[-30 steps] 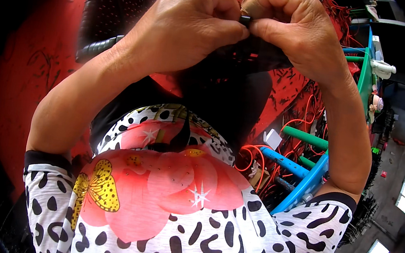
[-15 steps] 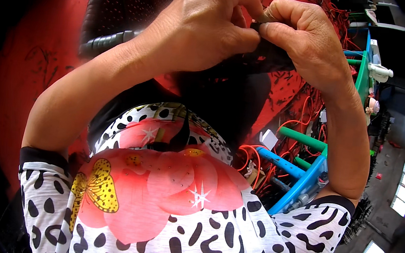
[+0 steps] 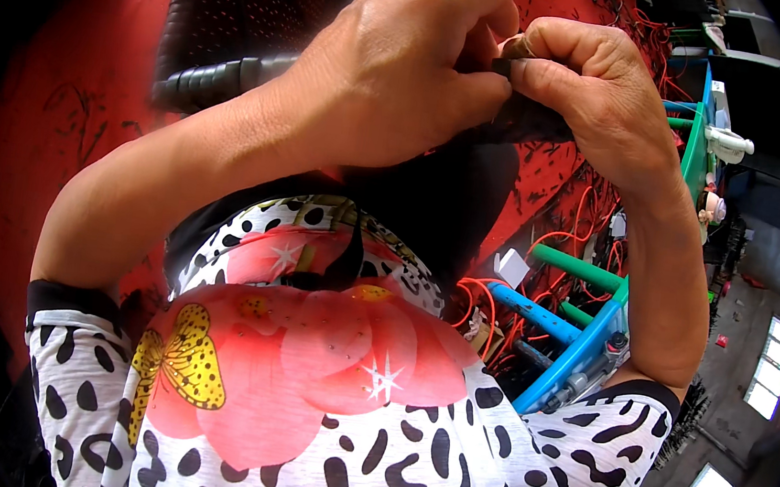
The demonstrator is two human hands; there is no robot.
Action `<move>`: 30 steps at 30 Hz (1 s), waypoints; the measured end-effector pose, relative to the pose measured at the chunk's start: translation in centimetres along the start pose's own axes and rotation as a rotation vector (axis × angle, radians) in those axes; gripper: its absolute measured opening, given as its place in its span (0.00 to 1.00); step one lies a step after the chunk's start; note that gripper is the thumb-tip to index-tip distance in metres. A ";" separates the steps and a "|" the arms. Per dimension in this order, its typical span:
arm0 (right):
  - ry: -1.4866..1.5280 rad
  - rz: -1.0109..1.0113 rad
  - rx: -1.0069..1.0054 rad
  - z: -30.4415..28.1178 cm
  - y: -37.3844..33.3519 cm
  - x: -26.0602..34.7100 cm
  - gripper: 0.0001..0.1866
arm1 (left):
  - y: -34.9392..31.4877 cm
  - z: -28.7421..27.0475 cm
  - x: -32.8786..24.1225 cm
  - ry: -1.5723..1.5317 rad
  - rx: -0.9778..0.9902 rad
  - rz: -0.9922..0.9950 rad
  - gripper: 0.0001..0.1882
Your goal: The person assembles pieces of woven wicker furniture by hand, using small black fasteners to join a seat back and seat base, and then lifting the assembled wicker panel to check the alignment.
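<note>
Both hands are raised together at the top middle of the view, in front of a dark woven chair. My left hand [image 3: 400, 72] is curled, with thumb and bent index finger brought toward the right fingertips; what lies between them is mostly hidden. My right hand [image 3: 596, 84] is closed in a pinch, thumb against index finger. A small dark piece [image 3: 502, 66], too small to name, shows at the right thumb's tip, close to the left thumb.
The dark chair [image 3: 242, 25] stands on a red floor [image 3: 64, 149] strewn with dark scraps. To the right is a blue and green plastic frame [image 3: 579, 361], with tangled orange-red cords [image 3: 569, 235] and a small white box [image 3: 510, 267] by it.
Both hands have shifted slightly right and down, still fingertip to fingertip. The left wrist has turned a little. The dark piece has moved along with the fingers.
</note>
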State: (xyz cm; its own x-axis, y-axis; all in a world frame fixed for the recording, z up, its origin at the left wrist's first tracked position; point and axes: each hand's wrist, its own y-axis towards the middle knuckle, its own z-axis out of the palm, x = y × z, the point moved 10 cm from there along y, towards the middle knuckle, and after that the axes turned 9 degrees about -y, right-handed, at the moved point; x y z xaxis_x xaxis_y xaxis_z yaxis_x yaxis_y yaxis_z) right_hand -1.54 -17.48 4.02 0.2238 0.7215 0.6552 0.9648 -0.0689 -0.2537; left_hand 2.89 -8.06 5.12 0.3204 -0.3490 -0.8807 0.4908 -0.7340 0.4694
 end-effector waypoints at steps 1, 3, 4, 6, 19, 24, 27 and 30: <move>0.025 -0.012 0.000 0.0 0.0 -0.1 0.06 | 0.0 0.0 -0.3 -0.002 0.001 0.000 0.11; -0.162 -0.061 -0.053 -0.6 -0.4 0.8 0.06 | 0.1 0.0 -0.8 -0.053 0.036 -0.053 0.09; -0.352 -0.117 -0.104 -0.8 -0.7 1.8 0.06 | 0.6 -0.7 -1.4 -0.053 0.035 -0.053 0.09; -0.417 -0.191 -0.231 -1.0 -1.6 2.9 0.06 | 1.0 0.6 -0.3 -0.179 0.273 -0.287 0.09; -1.034 -0.677 -0.577 0.4 -5.4 7.5 0.06 | 1.3 1.3 0.5 -0.010 0.249 -0.045 0.10; -1.214 -0.779 -0.739 2.0 -6.2 7.6 0.05 | 1.4 1.6 2.6 0.008 0.254 -0.199 0.11; -1.166 -0.785 -0.776 2.1 -6.6 7.3 0.04 | 1.3 1.7 2.5 0.079 0.266 -0.194 0.12; -1.055 -0.755 -0.819 2.0 -8.1 7.7 0.04 | 1.1 2.2 1.6 0.068 0.320 -0.099 0.12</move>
State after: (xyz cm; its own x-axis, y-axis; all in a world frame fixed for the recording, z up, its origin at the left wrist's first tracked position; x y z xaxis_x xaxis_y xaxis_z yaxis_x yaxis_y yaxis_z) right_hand -7.89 -9.99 9.76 -0.1930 0.8819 -0.4301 0.6929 0.4329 0.5766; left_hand 2.16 -10.73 4.10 0.3424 -0.2355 -0.9096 0.2469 -0.9115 0.3289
